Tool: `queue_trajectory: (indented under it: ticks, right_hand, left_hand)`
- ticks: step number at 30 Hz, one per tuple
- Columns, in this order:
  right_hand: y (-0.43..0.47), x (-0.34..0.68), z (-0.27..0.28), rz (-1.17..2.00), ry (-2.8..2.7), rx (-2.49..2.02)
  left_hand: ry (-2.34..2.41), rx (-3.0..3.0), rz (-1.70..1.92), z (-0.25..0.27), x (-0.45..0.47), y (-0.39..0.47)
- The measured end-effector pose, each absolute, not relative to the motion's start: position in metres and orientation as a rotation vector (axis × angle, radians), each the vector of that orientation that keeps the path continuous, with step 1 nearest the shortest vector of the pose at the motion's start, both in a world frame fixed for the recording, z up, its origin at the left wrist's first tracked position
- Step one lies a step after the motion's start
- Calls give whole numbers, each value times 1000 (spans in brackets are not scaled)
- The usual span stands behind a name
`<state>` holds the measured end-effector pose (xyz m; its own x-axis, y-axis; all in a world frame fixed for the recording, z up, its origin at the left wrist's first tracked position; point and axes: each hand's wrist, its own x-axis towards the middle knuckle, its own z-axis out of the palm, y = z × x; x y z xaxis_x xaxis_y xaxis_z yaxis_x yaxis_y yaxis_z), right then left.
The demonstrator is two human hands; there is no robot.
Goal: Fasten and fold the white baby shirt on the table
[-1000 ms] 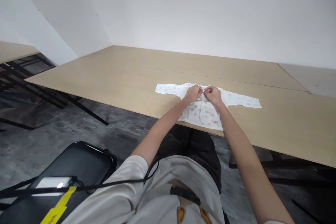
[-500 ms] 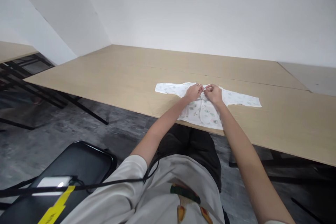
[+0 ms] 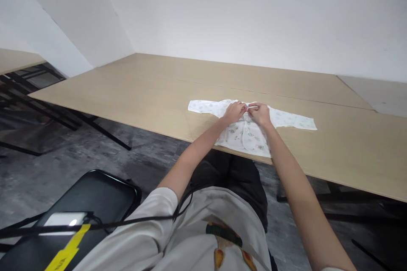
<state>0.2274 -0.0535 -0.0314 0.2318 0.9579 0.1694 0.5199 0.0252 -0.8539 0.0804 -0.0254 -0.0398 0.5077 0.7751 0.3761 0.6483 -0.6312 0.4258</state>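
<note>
A small white baby shirt (image 3: 243, 134) with a printed pattern lies spread on the table, its sleeves stretched out to both sides and its hem by the front edge. Buttons run down its middle front. At the neckline, my left hand (image 3: 235, 112) pinches the cloth from the left. My right hand (image 3: 259, 113) pinches it from the right, and the fingertips of both hands nearly meet at the top of the front opening. Whatever lies between the fingertips is too small and covered to make out.
The wooden table (image 3: 152, 93) reaches back to a white wall (image 3: 238, 17). At lower left stands a black chair (image 3: 104, 194) with a white device (image 3: 63, 222) on it. A black cable (image 3: 143, 220) crosses to my body, with a yellow tag (image 3: 71, 250) hanging there.
My fingers have shifted very slightly at the neckline, the right hand's fingers closing a little nearer the left. The baby shirt stays in place.
</note>
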Motion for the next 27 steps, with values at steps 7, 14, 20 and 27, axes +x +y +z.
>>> queue_trajectory:
  ticks: [7,14,20,27]
  right_hand:
    - [-47,228,-14,798,-1145,-1453]
    - [-69,236,1,802,-1397,-1632]
    - [-89,232,-7,738,-1787,-1783]
    - [-90,228,-18,523,-1845,-1802]
  left_hand:
    - [1005,2083,993,-38,82,-24]
    - [1074,2079,746,-29,69,-41]
    - [1139,2253,614,-26,60,-55]
    - [1135,2236,648,-35,63,-46]
